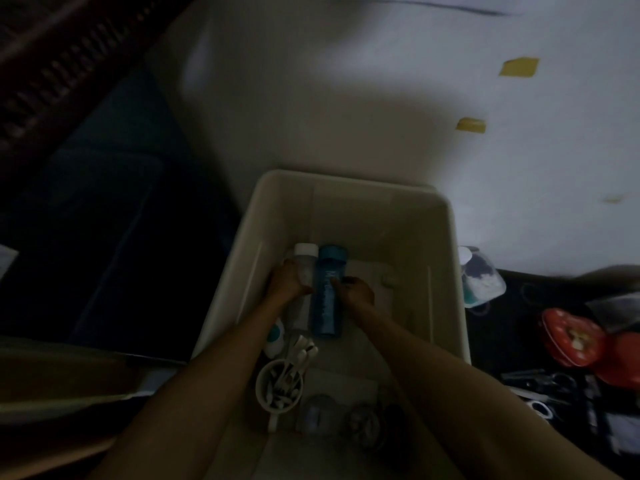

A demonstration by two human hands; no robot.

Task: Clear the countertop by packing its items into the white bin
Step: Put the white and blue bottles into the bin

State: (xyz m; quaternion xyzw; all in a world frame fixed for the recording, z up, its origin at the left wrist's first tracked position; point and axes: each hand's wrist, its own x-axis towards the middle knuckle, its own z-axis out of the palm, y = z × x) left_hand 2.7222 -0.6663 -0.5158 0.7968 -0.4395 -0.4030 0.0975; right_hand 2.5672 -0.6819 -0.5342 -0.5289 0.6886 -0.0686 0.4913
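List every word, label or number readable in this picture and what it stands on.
None can be read.
Blue bottle in the white bin: pale print runs down its side, too blurred and dark to read.
Clear bottle with a white cap: no legible label.
Red round item on the countertop: markings blurred.

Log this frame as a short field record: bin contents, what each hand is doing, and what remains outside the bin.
view: head camera, dim and blurred
bin: white bin, open top, both hands inside
bin contents: blue bottle lying flat; clear bottle with white cap beside it; white cup of small sticks; other items too dark to name
left hand: on the clear bottle, grip unclear
right hand: fingers touching the blue bottle
outside bin: clear container, red object, scissors on the right
task state: unfinished
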